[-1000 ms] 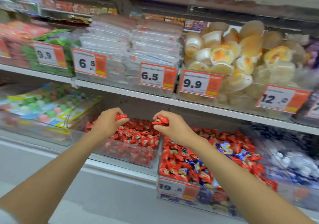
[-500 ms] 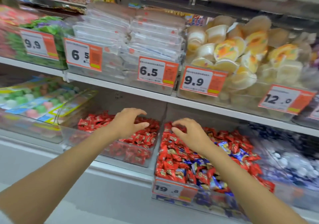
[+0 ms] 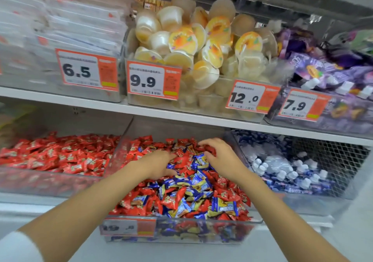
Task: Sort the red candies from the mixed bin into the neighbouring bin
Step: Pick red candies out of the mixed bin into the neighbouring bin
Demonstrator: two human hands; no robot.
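Observation:
The mixed bin (image 3: 181,230) is a clear tub in the middle of the lower shelf, heaped with red candies (image 3: 173,199) and blue candies (image 3: 198,183). The neighbouring bin (image 3: 50,181) to its left holds only red candies (image 3: 60,156). Both hands are inside the mixed bin, toward its back. My left hand (image 3: 159,164) digs into the heap, its fingers and thumb curled round red candies. A short way to the right, my right hand (image 3: 219,153) has its fingers curled over red candies near the back wall.
A bin of blue-and-white sweets (image 3: 292,170) with a mesh back stands right of the mixed bin. The upper shelf (image 3: 141,110) carries jelly cups (image 3: 191,45), clear packets (image 3: 80,25), purple packs (image 3: 323,63) and price tags, and overhangs the bins.
Both hands let go of red candies over the left bin, then moved right into the mixed bin, where they now close on more red candies. The view shifted right and closer.

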